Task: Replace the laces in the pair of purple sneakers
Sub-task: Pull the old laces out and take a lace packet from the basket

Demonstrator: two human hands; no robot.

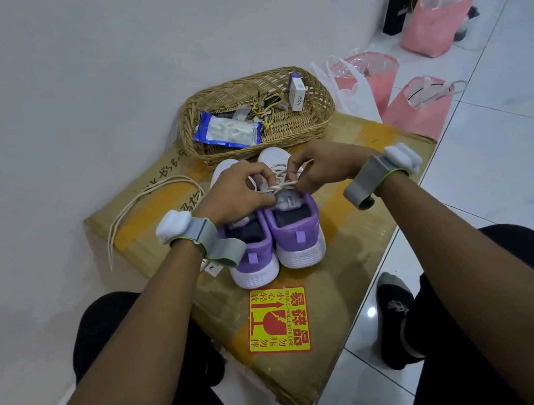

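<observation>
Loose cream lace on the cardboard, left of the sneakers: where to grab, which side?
Pinch the loose lace from above at its curve beside the sneakers, likely with the left hand, the nearer one. It lies flat and limp on the cardboard, so a side approach has nothing to catch.

Flattened brown cardboard box [358,223] lies on the white tiled floor [513,165], with the white wall [35,98] along its left. Pair of purple fabric sneakers [259,255] sits mid-cardboard, side by side and touching, heels toward the seated person. Oval woven wicker basket [317,104] is just behind the toes, also on the cardboard. In the basket: blue-and-white plastic packet [227,132] left, bunch of keys [265,105] centre, small white carton [297,92] right. Loose cream lace [140,200] lies on the cardboard, left of the sneakers. Red-and-yellow fragile sticker [278,320] is on the cardboard before the heels. Left hand [236,193] and right hand [322,166] are over the right sneaker [299,228], pinching its threaded cream lace [282,184]. Pink plastic bags [418,110] stand on the floor, right of and behind the basket.
</observation>
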